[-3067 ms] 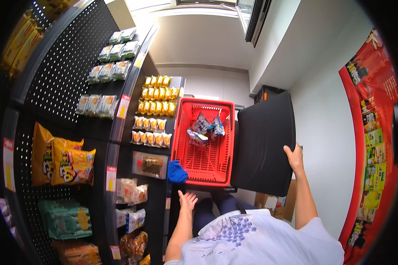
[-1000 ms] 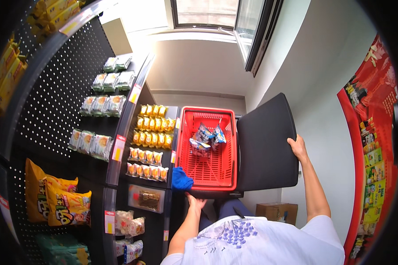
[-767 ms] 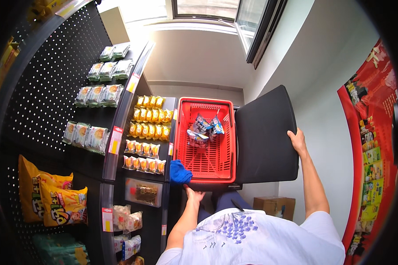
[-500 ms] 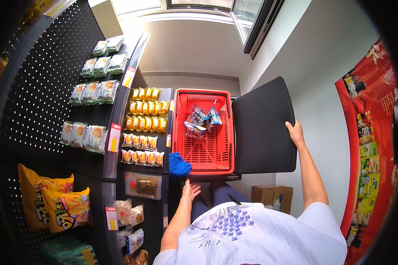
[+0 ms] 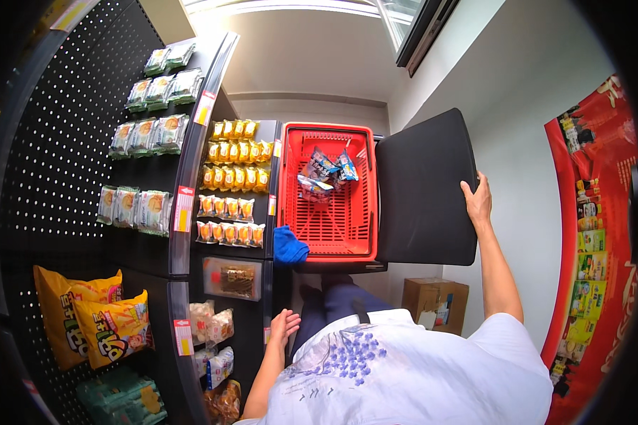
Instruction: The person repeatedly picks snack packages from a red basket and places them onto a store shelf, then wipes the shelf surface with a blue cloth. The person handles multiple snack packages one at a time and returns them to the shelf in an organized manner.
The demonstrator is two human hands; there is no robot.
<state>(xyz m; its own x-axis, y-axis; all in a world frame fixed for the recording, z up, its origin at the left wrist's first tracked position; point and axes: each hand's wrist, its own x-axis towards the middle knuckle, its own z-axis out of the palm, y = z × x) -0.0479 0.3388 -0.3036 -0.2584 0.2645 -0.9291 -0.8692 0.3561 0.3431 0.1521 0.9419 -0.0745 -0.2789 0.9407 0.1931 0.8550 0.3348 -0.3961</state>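
A red plastic shopping basket stands in front of me with several small blue-and-white snack packets inside. Beside its right rim is a black padded panel that looks like a chair's backrest. My right hand holds the panel's right edge, thumb on top, the other fingers partly hidden. A blue cloth hangs at the basket's near left corner. My left hand holds nothing, its fingers stretched out, beside the low shelf and short of the basket.
On the left, a black shelf carries several green-and-white packets and yellow snack bags. Several gold-wrapped cakes and a clear box lie on the lower shelf. A cardboard box sits by the right wall, near a red poster.
My left hand has drawn back from the basket's near corner, toward me and slightly left. The basket, panel and shelves appear higher in the picture. My right hand stays on the panel's edge.
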